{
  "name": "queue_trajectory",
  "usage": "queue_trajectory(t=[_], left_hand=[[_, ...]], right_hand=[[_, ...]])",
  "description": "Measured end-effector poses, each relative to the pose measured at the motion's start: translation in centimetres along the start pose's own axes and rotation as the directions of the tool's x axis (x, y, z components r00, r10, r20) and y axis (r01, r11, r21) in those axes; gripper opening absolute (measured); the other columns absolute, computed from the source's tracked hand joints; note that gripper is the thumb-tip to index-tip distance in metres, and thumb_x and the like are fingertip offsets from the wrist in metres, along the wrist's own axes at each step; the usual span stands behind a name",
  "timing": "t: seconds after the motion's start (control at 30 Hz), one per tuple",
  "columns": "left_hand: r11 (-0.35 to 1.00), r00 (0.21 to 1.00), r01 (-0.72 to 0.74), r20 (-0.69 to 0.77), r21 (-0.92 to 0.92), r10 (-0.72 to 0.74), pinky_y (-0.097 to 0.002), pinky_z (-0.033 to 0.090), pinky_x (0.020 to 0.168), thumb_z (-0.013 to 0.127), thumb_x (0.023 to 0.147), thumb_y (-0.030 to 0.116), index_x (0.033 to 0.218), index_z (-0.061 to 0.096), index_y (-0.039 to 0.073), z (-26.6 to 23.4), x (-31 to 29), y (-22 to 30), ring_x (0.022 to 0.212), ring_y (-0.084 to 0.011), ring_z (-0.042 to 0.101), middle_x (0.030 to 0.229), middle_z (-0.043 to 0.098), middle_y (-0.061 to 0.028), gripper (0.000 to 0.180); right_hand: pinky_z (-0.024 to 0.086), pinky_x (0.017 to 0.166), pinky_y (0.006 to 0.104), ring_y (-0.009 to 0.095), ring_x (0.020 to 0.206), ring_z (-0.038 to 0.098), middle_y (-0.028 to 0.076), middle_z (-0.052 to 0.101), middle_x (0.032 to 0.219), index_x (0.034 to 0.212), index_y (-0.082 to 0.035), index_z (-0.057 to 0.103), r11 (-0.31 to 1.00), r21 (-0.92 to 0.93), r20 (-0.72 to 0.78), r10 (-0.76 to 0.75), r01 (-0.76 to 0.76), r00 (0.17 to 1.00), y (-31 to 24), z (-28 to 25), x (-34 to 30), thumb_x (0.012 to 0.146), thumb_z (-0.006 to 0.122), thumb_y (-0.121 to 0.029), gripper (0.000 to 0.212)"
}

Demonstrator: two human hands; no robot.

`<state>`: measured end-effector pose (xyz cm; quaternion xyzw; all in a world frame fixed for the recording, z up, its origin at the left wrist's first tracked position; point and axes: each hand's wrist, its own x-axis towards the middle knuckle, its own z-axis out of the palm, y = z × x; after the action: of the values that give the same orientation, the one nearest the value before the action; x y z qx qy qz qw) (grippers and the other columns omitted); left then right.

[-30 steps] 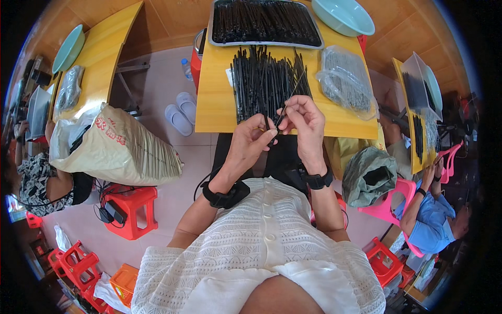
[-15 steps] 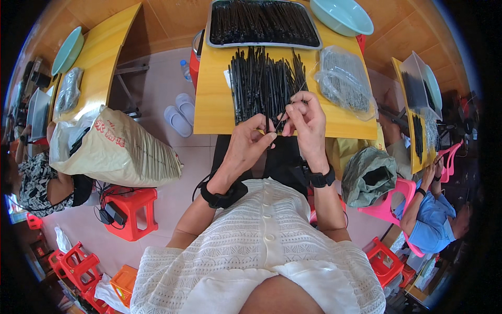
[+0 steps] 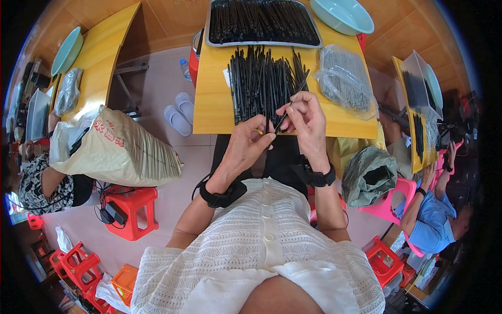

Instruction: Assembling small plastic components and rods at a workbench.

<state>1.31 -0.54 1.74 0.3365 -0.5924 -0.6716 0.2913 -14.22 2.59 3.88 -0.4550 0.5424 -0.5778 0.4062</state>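
Note:
My left hand [image 3: 244, 145] is closed at the table's front edge, thumb and forefinger pinching a slim black stick [image 3: 267, 121] that stands up from them. Close beside it, my right hand [image 3: 308, 124] pinches another thin dark stick [image 3: 298, 90], slanting up to the right; its lower end comes near the left fingertips. Whether the two sticks touch is too small to tell. Just beyond both hands lies a loose row of similar black sticks [image 3: 248, 83] on the yellow table [image 3: 213, 99]. What these sticks are exactly does not show.
A metal tray [image 3: 261, 45] full of black sticks stands at the back, beside a light blue basin [image 3: 342, 18]. A clear plastic bag [image 3: 342, 78] of thin grey rods lies right. A large sack [image 3: 130, 146] stands left, a grey-green bag [image 3: 368, 178] right. Other people sit on both sides.
The dark stick in my right hand now shows more plainly and slants toward my left fingertips. Both hands stay almost in place. At the right, the co-worker's arms have shifted.

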Motion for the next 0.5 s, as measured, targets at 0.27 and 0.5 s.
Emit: queue_trajectory(t=[0.27,0.5], left_hand=[[1.000,1.000,-0.021,-0.012,0.016,0.021,-0.0201,0.050,0.061,0.055,0.080,-0.002,0.082,0.051,0.000,0.09,0.02,-0.30,0.065,-0.0031,0.051,0.078,0.050,0.0010,0.005],[0.994,0.997,-0.058,-0.036,0.092,0.062,-0.0223,0.045,0.053,0.056,0.078,-0.002,0.080,0.049,-0.001,0.07,0.02,-0.41,0.060,-0.0072,0.052,0.069,0.049,-0.0026,0.008]], right_hand=[[0.040,0.047,0.0175,0.006,0.057,0.052,0.009,0.062,0.080,0.098,-0.003,0.040,1.000,-0.016,0.030,0.021,-0.021,0.999,0.08,-0.13,0.14,0.088,0.047,-0.005,0.013],[0.040,0.047,0.0178,0.005,0.052,0.050,0.009,0.061,0.076,0.106,-0.003,0.039,0.998,0.048,0.011,0.033,-0.034,0.999,0.30,0.02,-0.01,0.088,0.047,-0.003,0.020]])
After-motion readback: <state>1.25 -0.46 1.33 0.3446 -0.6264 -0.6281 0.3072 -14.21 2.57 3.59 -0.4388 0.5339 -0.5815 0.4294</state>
